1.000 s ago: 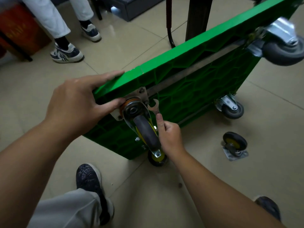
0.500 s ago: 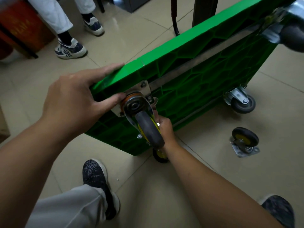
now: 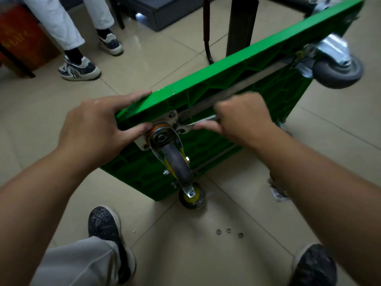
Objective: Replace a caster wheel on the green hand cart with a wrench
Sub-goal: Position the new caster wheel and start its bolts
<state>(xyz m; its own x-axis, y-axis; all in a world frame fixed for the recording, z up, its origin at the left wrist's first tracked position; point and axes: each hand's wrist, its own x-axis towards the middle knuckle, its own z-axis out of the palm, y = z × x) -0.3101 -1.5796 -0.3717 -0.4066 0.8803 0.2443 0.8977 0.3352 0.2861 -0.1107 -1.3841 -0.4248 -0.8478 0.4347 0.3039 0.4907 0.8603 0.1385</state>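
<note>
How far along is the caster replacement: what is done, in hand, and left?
Done: a caster sits against its mounting plate at the near corner of the green cart. In hand: the left hand grips its edge, thumb by the caster, while the right hand holds the wrench at that plate. Left: three small rings lie loose on the floor, so fastening looks unfinished.

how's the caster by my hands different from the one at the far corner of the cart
The near caster shows a yellow hub; the far caster shows only grey and silver. The near caster has the wrench at its plate, gripped by the right hand, and the thumb of the left hand beside its swivel; the far caster is untouched. Both sit on the cart's underside.
</note>
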